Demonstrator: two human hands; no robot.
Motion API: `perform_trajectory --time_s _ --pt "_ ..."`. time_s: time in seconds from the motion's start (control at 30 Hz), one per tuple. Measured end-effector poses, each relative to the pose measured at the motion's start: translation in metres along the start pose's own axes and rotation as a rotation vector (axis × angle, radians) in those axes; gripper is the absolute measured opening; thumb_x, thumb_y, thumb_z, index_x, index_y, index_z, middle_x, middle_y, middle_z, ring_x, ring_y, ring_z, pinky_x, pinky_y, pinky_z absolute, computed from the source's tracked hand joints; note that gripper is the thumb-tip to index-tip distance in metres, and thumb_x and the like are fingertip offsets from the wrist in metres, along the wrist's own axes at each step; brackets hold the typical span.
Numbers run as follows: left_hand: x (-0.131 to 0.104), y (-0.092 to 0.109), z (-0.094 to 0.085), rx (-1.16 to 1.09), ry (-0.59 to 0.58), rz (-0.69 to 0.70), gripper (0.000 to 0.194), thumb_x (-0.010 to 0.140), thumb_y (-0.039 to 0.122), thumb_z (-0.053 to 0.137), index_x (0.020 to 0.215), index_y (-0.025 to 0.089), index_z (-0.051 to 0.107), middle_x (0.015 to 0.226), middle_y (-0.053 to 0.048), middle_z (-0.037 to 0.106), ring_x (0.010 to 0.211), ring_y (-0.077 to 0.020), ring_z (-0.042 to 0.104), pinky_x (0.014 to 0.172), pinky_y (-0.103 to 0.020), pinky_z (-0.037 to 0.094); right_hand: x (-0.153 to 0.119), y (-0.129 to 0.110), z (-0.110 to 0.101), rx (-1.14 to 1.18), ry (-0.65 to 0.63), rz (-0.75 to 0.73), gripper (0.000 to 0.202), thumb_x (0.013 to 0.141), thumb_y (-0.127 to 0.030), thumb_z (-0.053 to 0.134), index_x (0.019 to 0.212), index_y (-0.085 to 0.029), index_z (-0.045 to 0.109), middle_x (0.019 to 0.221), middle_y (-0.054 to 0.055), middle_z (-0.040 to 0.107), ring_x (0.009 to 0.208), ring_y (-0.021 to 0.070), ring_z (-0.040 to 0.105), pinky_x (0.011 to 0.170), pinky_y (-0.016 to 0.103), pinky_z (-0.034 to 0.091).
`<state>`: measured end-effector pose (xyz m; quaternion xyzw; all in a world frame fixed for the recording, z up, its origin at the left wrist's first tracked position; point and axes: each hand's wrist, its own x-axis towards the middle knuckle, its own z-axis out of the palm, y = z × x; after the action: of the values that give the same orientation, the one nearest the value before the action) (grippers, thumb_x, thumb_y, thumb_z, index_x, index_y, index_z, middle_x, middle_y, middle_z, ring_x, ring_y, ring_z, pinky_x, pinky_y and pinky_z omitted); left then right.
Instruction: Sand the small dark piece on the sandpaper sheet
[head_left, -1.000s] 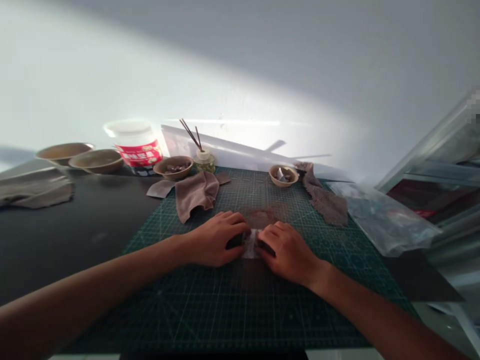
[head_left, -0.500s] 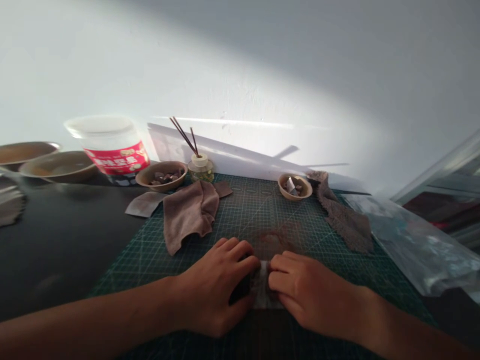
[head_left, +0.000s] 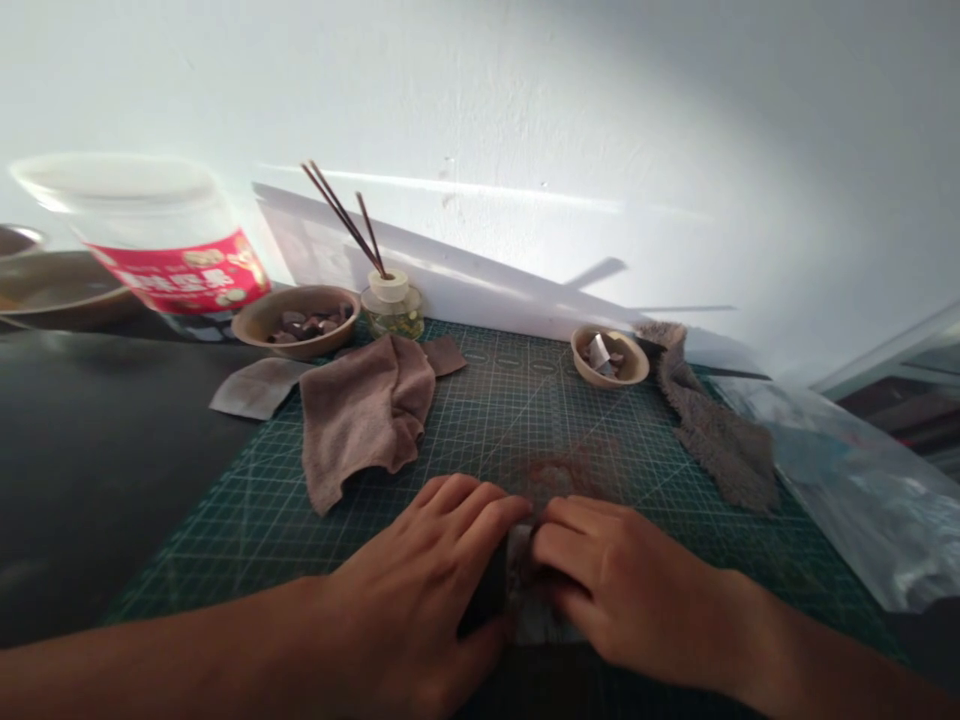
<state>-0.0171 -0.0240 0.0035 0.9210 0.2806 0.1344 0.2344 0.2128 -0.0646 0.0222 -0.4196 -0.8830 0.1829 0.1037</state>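
Observation:
A small pale grey flat piece (head_left: 529,615) lies on the mat at the front, mostly covered by my hands. My left hand (head_left: 454,560) pins its left side, with the index fingertip near the far edge and the thumb near the close edge; a dark gap shows between them. Over its right side is my right hand (head_left: 596,570), fingers curled down and pressed together. Whatever is under those fingertips is in shadow and cannot be made out. Beneath both hands spreads the green cutting mat (head_left: 480,430), with a reddish-brown stain (head_left: 559,470) just beyond them.
Brown cloth (head_left: 367,410) and a grey scrap (head_left: 259,388) lie left. Behind stand a bowl of brown pieces (head_left: 296,325), a reed diffuser (head_left: 394,305) and a red-labelled tub (head_left: 176,270). At right are a small bowl (head_left: 609,365), a fuzzy strip (head_left: 712,440) and clear plastic (head_left: 862,480).
The view has shifted closer, so the things on the mat look larger. My left index finger reaches further over the piece's far edge, and my right fingers are curled more tightly.

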Motion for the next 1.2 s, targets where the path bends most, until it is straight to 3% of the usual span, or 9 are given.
perform_trajectory --time_s 0.1,0.17,0.33,0.53,0.67,0.8,0.97,1.1,1.2 --pt "0.003 0.002 -0.003 -0.013 -0.03 -0.029 0.033 0.077 0.033 0.07 0.107 0.025 0.061 0.121 -0.009 0.062 0.113 -0.0326 0.054 0.102 -0.054 0.044 0.0 0.004 0.001 0.008 0.015 -0.026 0.016 0.088 -0.01 0.064 0.09 -0.025 0.059 0.093 0.002 0.064 0.085 0.0183 0.06 0.078 0.03 0.051" --pt "0.003 0.003 -0.005 -0.016 -0.035 -0.022 0.028 0.075 0.032 0.071 0.101 0.026 0.063 0.12 -0.008 0.062 0.112 -0.0324 0.054 0.101 -0.053 0.045 -0.001 0.006 0.001 0.0 0.016 -0.055 0.015 0.089 -0.01 0.063 0.089 -0.024 0.06 0.091 0.002 0.063 0.083 0.0184 0.059 0.076 0.031 0.05" --pt "-0.003 -0.002 -0.001 0.084 0.003 0.028 0.035 0.082 0.038 0.067 0.116 0.029 0.063 0.129 -0.008 0.064 0.116 -0.0355 0.055 0.101 -0.058 0.044 -0.002 0.008 0.002 -0.034 0.073 -0.021 0.018 0.092 -0.007 0.057 0.092 -0.024 0.062 0.097 0.004 0.066 0.09 0.0206 0.06 0.083 0.034 0.052" --pt "-0.008 -0.007 0.006 0.172 0.068 0.075 0.048 0.079 0.042 0.07 0.124 0.027 0.063 0.132 -0.011 0.065 0.121 -0.0383 0.055 0.101 -0.06 0.044 -0.002 0.003 0.004 -0.069 0.067 -0.118 0.013 0.092 -0.01 0.06 0.087 -0.022 0.062 0.092 0.004 0.067 0.083 0.0192 0.059 0.076 0.032 0.051" --pt "-0.003 0.001 -0.002 0.161 -0.007 -0.028 0.04 0.082 0.034 0.064 0.122 0.026 0.066 0.133 -0.01 0.063 0.123 -0.0365 0.056 0.103 -0.06 0.046 -0.004 0.008 0.0 -0.061 0.076 -0.036 0.015 0.092 -0.007 0.057 0.09 -0.021 0.063 0.094 0.003 0.065 0.087 0.0184 0.059 0.08 0.032 0.048" --pt "-0.001 0.006 -0.008 0.127 -0.097 -0.076 0.037 0.083 0.033 0.062 0.118 0.024 0.068 0.133 -0.011 0.063 0.125 -0.0375 0.055 0.103 -0.065 0.046 -0.007 0.009 0.0 -0.019 0.032 -0.131 0.011 0.089 -0.008 0.063 0.087 -0.019 0.062 0.093 0.001 0.065 0.083 0.0152 0.058 0.077 0.028 0.047" --pt "-0.004 0.003 -0.005 0.153 -0.087 -0.09 0.045 0.083 0.035 0.063 0.127 0.025 0.066 0.139 -0.011 0.061 0.13 -0.0404 0.053 0.103 -0.071 0.045 -0.007 0.013 0.003 -0.045 0.129 0.003 0.013 0.093 -0.008 0.058 0.091 -0.019 0.063 0.097 0.003 0.064 0.09 0.0176 0.058 0.083 0.031 0.046" --pt "-0.004 0.0 -0.002 0.17 -0.092 -0.081 0.046 0.083 0.038 0.064 0.126 0.025 0.067 0.139 -0.012 0.062 0.13 -0.0408 0.053 0.103 -0.071 0.046 -0.008 0.01 0.005 -0.024 0.088 -0.111 0.011 0.088 -0.009 0.065 0.087 -0.019 0.061 0.094 0.001 0.064 0.084 0.0151 0.057 0.077 0.028 0.045" --pt "-0.004 -0.001 -0.001 0.172 -0.07 -0.07 0.05 0.079 0.036 0.067 0.128 0.026 0.066 0.139 -0.01 0.062 0.13 -0.04 0.053 0.103 -0.068 0.048 -0.01 0.01 0.004 -0.085 0.131 -0.051 0.011 0.09 -0.008 0.062 0.088 -0.019 0.062 0.095 0.002 0.064 0.085 0.0165 0.057 0.078 0.03 0.045"
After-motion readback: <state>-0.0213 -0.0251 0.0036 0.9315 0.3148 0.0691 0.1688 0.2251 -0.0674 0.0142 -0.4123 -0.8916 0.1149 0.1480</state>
